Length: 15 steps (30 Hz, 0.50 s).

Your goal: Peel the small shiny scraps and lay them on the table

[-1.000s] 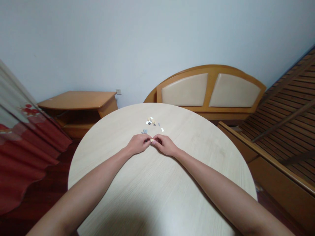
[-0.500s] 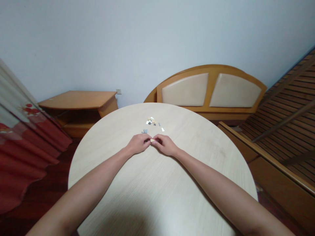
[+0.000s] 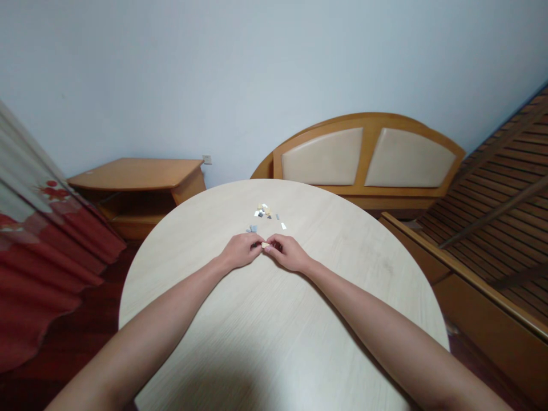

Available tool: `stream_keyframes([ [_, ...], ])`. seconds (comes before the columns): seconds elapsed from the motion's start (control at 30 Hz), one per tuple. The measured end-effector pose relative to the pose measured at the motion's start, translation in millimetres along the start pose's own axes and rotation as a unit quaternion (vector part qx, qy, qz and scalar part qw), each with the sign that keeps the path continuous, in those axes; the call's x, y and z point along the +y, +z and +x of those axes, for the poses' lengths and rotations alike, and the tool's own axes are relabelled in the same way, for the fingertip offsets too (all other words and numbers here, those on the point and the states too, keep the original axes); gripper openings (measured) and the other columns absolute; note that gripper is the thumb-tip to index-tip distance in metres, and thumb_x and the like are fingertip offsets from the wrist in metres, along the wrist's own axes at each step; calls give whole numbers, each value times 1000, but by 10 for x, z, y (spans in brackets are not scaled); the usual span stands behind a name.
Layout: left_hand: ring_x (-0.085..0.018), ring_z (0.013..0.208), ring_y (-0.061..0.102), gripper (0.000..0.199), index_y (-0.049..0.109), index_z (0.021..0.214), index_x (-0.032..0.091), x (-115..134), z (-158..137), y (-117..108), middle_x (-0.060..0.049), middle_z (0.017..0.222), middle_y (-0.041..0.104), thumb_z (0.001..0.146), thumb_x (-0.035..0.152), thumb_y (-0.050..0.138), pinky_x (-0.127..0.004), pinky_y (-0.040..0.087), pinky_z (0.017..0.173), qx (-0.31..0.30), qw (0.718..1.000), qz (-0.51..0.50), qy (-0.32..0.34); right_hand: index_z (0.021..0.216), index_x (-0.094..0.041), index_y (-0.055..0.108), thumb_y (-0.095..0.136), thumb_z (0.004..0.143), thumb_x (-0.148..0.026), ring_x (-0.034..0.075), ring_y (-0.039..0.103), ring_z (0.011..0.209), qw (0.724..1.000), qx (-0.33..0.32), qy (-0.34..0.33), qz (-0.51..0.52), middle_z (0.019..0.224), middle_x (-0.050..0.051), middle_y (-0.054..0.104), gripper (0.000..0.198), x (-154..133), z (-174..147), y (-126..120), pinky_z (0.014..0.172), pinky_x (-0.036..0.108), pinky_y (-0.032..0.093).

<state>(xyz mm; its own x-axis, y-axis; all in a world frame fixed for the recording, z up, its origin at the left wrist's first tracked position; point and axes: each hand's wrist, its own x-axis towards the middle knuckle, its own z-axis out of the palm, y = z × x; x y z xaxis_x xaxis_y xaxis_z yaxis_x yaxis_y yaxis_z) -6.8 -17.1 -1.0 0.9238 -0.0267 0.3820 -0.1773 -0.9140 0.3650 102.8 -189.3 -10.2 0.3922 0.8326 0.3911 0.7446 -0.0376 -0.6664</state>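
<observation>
Between my fingertips is a small flat cream-yellow piece (image 3: pixel 265 245), too small to name more exactly. My left hand (image 3: pixel 242 250) pinches its left end, fingers closed. On its right end my right hand (image 3: pixel 288 252) is closed too, thumb and fingertips pressed to the piece. Just beyond my left hand lie a few small grey-blue pieces (image 3: pixel 253 228). Farther off sits a loose pile of small white, yellow and dark pieces (image 3: pixel 262 210). A white piece (image 3: pixel 283 226) and a narrow grey piece (image 3: pixel 277 217) lie apart, to the right of the pile.
All of this is on a round pale wooden table (image 3: pixel 342 240). Behind it stand a low wooden cabinet (image 3: pixel 141 171) and a headboard with cream panels (image 3: pixel 321 157). A red and white curtain (image 3: pixel 51 257) hangs at left; a slatted bed frame (image 3: pixel 492 188) is at right.
</observation>
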Motion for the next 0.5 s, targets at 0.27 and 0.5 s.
stream_keyframes([
  [0.27, -17, 82, 66, 20, 74, 98, 20, -3, -2, 9, -4, 92, 75, 90, 24, 56, -26, 46, 73, -1, 1000, -4, -5, 92, -17, 68, 59, 92, -40, 14, 56, 66, 1000, -4, 5, 6, 76, 3, 67, 25, -6, 5, 1, 60, 25, 39],
  [0.5, -17, 83, 66, 20, 74, 99, 21, -13, -3, 13, -4, 94, 74, 89, 24, 56, -26, 46, 73, -1, 1000, -7, -6, 93, -17, 68, 59, 92, -43, 15, 55, 66, 1000, -3, 3, 2, 77, 4, 67, 28, 13, 2, 6, 61, 25, 39],
])
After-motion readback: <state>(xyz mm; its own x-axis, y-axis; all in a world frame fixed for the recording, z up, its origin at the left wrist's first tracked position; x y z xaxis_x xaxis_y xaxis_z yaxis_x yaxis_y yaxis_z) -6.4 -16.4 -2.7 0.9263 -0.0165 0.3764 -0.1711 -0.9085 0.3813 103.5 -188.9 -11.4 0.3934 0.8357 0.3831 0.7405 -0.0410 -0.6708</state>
